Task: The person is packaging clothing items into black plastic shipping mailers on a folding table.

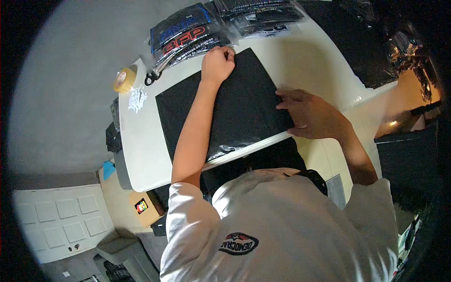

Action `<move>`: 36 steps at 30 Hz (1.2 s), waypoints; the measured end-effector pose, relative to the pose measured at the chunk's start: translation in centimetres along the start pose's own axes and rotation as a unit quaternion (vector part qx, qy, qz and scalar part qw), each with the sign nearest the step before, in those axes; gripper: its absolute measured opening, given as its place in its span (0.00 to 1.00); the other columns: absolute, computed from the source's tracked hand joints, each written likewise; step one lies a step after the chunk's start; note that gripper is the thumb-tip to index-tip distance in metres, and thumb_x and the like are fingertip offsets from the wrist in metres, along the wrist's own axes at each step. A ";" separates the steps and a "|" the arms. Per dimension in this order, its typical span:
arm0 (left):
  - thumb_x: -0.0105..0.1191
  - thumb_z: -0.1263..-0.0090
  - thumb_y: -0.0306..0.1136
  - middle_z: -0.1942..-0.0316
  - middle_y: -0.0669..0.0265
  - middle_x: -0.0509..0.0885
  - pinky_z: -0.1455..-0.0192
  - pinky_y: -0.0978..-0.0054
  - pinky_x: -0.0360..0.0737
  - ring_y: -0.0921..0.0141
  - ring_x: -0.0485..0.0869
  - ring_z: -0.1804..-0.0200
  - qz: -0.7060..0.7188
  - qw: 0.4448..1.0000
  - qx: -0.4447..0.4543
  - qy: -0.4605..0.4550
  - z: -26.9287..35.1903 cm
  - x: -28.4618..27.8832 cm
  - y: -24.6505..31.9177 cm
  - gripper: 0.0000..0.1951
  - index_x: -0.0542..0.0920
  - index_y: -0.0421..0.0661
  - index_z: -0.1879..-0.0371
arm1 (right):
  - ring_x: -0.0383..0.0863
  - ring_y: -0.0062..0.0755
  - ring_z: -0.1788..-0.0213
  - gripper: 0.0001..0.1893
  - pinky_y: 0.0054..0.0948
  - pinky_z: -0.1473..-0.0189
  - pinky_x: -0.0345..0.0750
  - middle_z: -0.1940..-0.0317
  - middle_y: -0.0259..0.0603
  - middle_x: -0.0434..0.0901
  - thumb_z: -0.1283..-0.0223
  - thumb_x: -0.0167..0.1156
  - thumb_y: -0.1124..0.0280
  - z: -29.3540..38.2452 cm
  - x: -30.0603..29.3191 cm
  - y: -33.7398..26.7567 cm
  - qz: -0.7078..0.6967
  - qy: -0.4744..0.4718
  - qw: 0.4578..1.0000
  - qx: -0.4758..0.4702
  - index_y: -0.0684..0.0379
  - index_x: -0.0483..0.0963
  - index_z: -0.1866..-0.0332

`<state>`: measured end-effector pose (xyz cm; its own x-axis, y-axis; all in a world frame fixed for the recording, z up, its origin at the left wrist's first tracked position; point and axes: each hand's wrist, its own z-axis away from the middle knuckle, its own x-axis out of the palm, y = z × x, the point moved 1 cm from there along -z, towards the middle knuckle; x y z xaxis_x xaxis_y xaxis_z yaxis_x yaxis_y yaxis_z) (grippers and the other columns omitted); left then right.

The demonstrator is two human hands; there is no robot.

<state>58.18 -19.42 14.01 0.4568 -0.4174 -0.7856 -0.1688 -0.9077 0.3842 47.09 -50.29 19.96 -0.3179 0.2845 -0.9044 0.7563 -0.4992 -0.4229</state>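
A flat black folded cloth (246, 102), seemingly a garment, lies on the white table (144, 151) in front of me. Its near edge shows a shiny strip like clear plastic. My left hand (217, 65) rests at the far edge of the cloth with its fingers curled; whether they pinch the cloth is hidden. At the right edge is my right hand (306, 114), fingers spread, the tips touching the cloth's side. Just beyond my left hand lie black printed garments in clear plastic bags (190, 35).
Black-handled scissors (152, 78), a roll of clear tape (125, 80) and crumpled white scraps (137, 98) sit at the table's left. More bagged garments (260, 14) lie at the far side. Black plastic sheeting (352, 46) covers the far right. A cardboard box (146, 208) stands below, left.
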 end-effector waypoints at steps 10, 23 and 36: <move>0.64 0.37 0.25 0.65 0.54 0.90 0.54 0.64 0.86 0.61 0.91 0.63 0.129 0.990 0.004 -0.054 -0.3 -0.7 -1.4 0.06 0.92 0.45 0.63 | 0.68 0.47 0.23 0.32 0.43 0.22 0.68 0.25 0.46 0.70 0.52 0.79 0.67 -0.1 -0.2 0.3 -0.004 -0.020 1.000 -0.009 0.61 0.80 0.39; 0.66 0.33 0.28 0.59 0.57 0.90 0.52 0.67 0.85 0.64 0.90 0.61 0.126 0.987 -0.006 -0.096 -0.4 -0.9 -1.8 0.08 0.92 0.46 0.56 | 0.68 0.48 0.23 0.30 0.42 0.21 0.67 0.28 0.50 0.74 0.55 0.80 0.70 -0.4 -0.9 0.1 0.019 -0.038 0.999 -0.013 0.64 0.81 0.42; 0.53 0.29 0.28 0.45 0.50 0.88 0.31 0.61 0.79 0.51 0.84 0.39 0.110 0.973 0.185 -0.089 1.7 -1.5 4.4 0.14 0.87 0.36 0.51 | 0.75 0.54 0.30 0.27 0.41 0.25 0.71 0.36 0.59 0.79 0.54 0.77 0.66 -0.1 -0.3 1.1 0.002 -0.007 0.999 -0.034 0.65 0.82 0.46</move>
<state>55.30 -22.87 16.05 0.2213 -0.5738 -0.7885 -0.5621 -0.7358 0.3776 48.08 -50.82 19.76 -0.3235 0.2705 -0.9067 0.7939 -0.4438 -0.4157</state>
